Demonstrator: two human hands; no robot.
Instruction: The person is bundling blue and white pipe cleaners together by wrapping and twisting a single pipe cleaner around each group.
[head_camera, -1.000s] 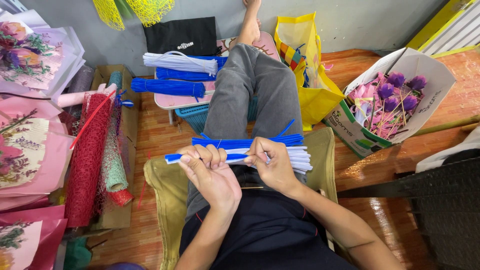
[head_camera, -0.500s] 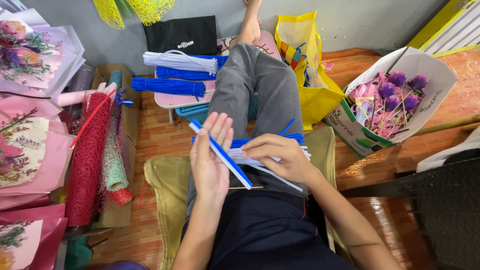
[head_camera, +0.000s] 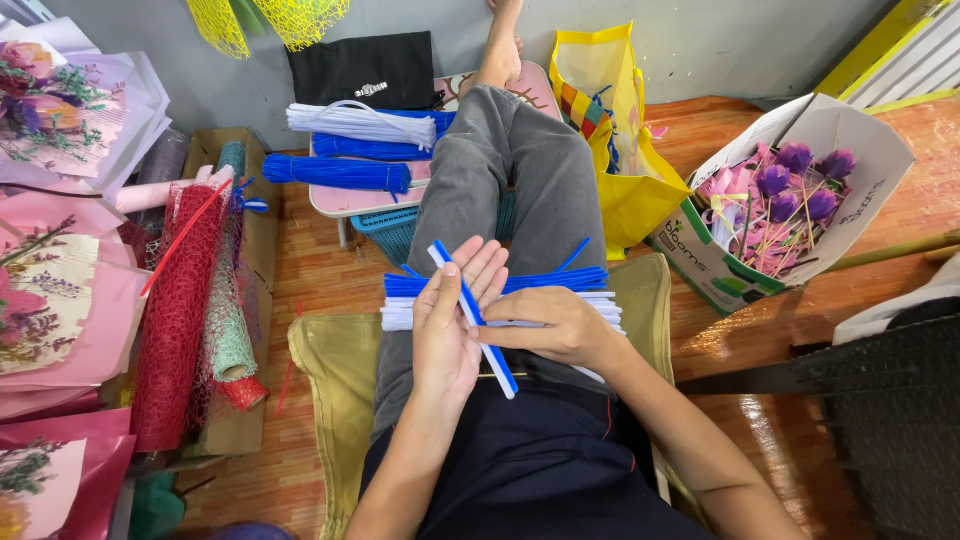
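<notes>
A thin blue-and-white stick (head_camera: 452, 268) slants across my lap, its top end pointing up and to the left. My left hand (head_camera: 445, 340) is flat with the fingers stretched out, and the stick lies against its palm. My right hand (head_camera: 560, 330) grips the stick's lower half and presses it to the left palm. Under both hands a bundle of blue and white sticks (head_camera: 590, 285) lies crosswise over my grey trousers (head_camera: 520, 180).
More blue stick bundles (head_camera: 340, 172) and a white one (head_camera: 360, 125) lie on a small pink table (head_camera: 345, 203) ahead. A yellow bag (head_camera: 625, 190) and a box of purple flowers (head_camera: 780, 190) stand at the right. Red mesh rolls (head_camera: 175, 320) and pink wrapping paper (head_camera: 50, 300) fill the left.
One stick has come off the bundle and turned from level to a steep slant. My left hand went from gripping the bundle to lying flat along the stick.
</notes>
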